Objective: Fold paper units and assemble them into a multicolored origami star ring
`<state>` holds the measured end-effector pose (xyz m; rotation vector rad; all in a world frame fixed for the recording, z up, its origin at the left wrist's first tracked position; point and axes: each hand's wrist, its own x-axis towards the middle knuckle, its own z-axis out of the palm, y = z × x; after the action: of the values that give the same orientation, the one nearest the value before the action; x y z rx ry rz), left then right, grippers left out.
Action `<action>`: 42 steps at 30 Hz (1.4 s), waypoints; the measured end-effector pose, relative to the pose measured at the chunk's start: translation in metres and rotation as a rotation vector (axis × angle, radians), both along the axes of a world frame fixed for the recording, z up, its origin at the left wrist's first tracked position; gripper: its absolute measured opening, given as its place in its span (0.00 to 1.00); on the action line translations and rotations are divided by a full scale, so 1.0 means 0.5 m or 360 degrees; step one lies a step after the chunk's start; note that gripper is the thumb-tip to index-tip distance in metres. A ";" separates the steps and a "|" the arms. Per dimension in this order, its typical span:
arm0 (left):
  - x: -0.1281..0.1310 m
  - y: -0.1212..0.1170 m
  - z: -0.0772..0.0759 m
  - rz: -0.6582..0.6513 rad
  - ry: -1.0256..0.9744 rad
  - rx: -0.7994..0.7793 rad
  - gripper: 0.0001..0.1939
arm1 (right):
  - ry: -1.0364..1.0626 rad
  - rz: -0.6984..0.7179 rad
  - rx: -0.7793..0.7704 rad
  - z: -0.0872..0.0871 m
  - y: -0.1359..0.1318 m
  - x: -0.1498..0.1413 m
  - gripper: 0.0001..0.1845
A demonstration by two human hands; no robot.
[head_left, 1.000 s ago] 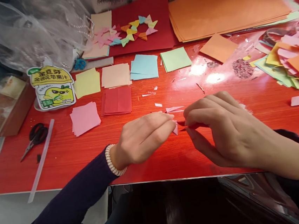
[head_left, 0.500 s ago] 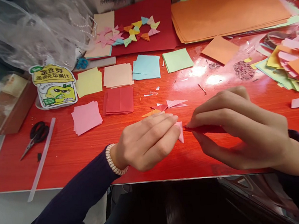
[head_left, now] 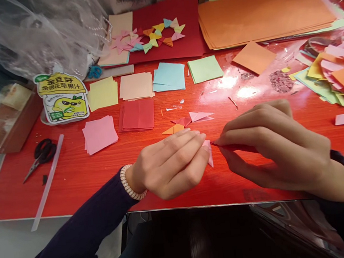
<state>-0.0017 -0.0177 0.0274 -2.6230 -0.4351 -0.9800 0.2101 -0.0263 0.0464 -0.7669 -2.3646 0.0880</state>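
Note:
My left hand (head_left: 171, 163) is closed in a pinch on a small folded pink paper piece (head_left: 209, 153) just above the red table (head_left: 73, 175). My right hand (head_left: 270, 144) has its fingers pressed together on a folded red paper piece (head_left: 237, 148), whose tip meets the pink one. Just beyond my hands lie three folded pieces: orange (head_left: 173, 129), dark red (head_left: 184, 121) and pink (head_left: 200, 116).
Stacks of paper squares lie behind: pink (head_left: 100, 134), red (head_left: 138, 115), yellow (head_left: 103, 94), beige (head_left: 136, 86), blue (head_left: 168, 76), green (head_left: 205, 68). A paper wreath (head_left: 151, 37) rests on dark red sheets. Scissors (head_left: 40, 154) and a juice pouch (head_left: 62, 98) are left; orange sheets (head_left: 264, 10) and scraps right.
Both hands have sunk slightly toward the near edge and drawn together, uncovering the folded orange and dark red pieces behind them. The pink and red pieces stay pinched, tips touching.

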 end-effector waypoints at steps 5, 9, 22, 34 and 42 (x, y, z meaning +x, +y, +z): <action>0.000 0.003 -0.002 0.0013 -0.0006 0.0085 0.04 | -0.0007 0.0024 -0.0008 -0.001 -0.001 0.000 0.11; 0.002 0.001 0.000 0.0020 0.0001 0.0091 0.04 | -0.0025 0.0048 0.0023 0.000 0.000 0.001 0.09; 0.001 -0.003 -0.003 0.0003 -0.0007 -0.0005 0.04 | -0.0089 0.0046 0.0138 0.001 0.000 -0.002 0.07; 0.017 0.011 -0.027 0.0107 -0.0256 -0.0549 0.08 | 0.0689 -0.0042 -0.0751 -0.002 0.002 0.005 0.15; 0.027 0.006 -0.017 -0.0028 -0.0559 -0.0947 0.07 | 0.0646 0.0165 -0.0963 -0.013 0.003 0.001 0.13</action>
<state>0.0118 -0.0149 0.0191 -2.9557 -0.9095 -1.5208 0.2103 -0.0245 0.0401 -0.8006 -1.9852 0.9445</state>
